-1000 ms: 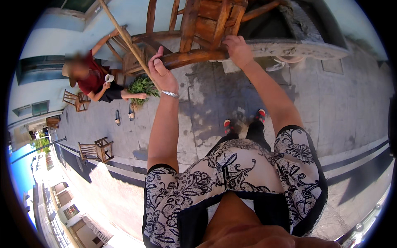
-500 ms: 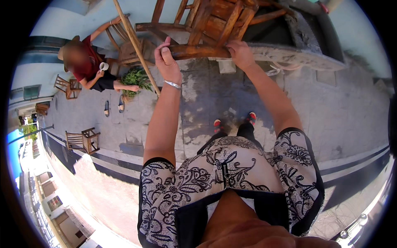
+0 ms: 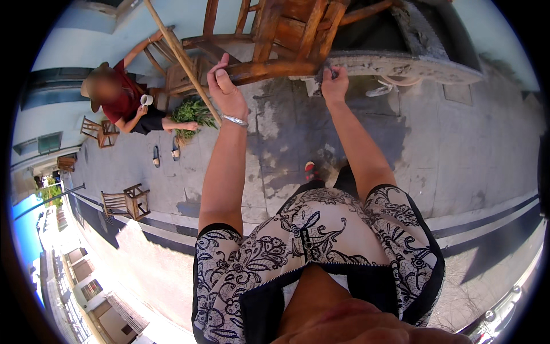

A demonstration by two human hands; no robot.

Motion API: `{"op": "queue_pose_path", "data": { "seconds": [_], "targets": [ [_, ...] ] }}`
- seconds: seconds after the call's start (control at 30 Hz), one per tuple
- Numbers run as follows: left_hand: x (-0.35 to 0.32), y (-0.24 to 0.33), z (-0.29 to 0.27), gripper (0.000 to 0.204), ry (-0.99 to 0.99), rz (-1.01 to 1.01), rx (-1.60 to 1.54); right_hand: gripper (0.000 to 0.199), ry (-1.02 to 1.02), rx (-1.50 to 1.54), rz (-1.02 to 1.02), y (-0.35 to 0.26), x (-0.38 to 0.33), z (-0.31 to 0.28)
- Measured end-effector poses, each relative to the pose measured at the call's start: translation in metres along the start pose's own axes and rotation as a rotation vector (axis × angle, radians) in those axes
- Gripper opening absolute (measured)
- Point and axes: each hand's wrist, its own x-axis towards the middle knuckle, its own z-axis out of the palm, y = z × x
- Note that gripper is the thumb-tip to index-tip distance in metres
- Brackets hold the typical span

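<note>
A wet-looking brown wooden chair (image 3: pixel 301 34) lies tipped at the edge of a concrete sink, its top rail (image 3: pixel 269 72) toward me. My left hand (image 3: pixel 230 98), wearing a silver bracelet, is closed on the left end of that rail. My right hand (image 3: pixel 336 89) is closed by the rail's right end, fingertips pinched on a small dark thing (image 3: pixel 328 73) too covered to make out. Part of the chair reaches past the upper picture edge.
The concrete sink (image 3: pixel 395 67) has a thick rim on the right. A bamboo pole (image 3: pixel 183 60) leans left of the chair. A seated person (image 3: pixel 112 97) holds a white mug, near green plants (image 3: pixel 190 117), slippers (image 3: pixel 175 149) and a small chair (image 3: pixel 127 202). The paving is partly wet.
My right hand has slid right along the rail to its end and slightly down; the dark thing now shows at its fingertips. My left hand keeps its hold; the view has shifted slightly.
</note>
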Motion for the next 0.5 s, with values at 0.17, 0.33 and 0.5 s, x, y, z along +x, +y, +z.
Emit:
{"op": "queue_pose_path", "data": {
  "seconds": [0.17,0.33,0.5],
  "targets": [
    [0.001,-0.004,0.004,0.029,0.012,-0.008,-0.006,0.018,-0.049,-0.091,-0.423,-0.019,-0.022,0.009],
    [-0.001,-0.006,0.003,0.028,0.033,-0.052,-0.019,0.016,0.027,-0.14,-0.372,-0.023,-0.013,0.012],
    [0.005,-0.006,0.004,0.03,0.002,-0.036,0.007,0.015,-0.145,-0.129,-0.296,-0.005,-0.041,0.017]
  ]
}}
